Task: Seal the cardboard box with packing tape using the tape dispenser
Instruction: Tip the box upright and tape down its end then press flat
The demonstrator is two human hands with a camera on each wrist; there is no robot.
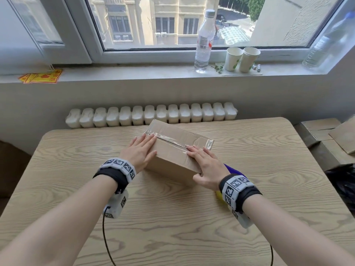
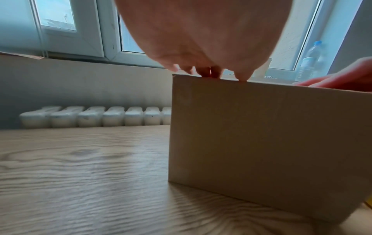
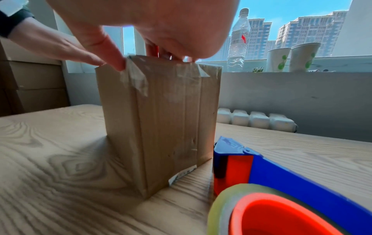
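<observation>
Cardboard box (image 1: 172, 150) sits flaps-closed near the middle of the wooden table (image 1: 172, 217), turned at an angle to the table edge. A strip of clear packing tape (image 1: 172, 140) already runs along the top centre seam and folds down over the end faces; the right wrist view shows that overhang wrinkled and part-lifted on the near end.

Left hand (image 1: 141, 150): flat, fingers straight, resting on the top at the box's left end with fingertips at the seam. Grasping nothing. Judged purpose: hold the box still and press the tape end down.

Right hand (image 1: 206, 167): fingers extended across the top at the right end, fingertips (image 1: 192, 149) on the tape line, thumb hooked down over the near top edge of the end face (the right wrist view has the thumb pad right against the loose tape tab). It holds no tool. Judged purpose: smoothing the strip and its folded end so it bonds.

Tape dispenser (image 3: 271, 182): blue frame, orange hub, clear roll, lying on the table just beside the box's right end, under the right wrist. Untouched, presumably parked within reach for another strip.

Step judged: rub-down after taping; seal close to finished. Risk: the creased end tab may not stick flat.

On the windowsill: water bottle (image 1: 204, 41), two paper cups (image 1: 242, 59).
</observation>
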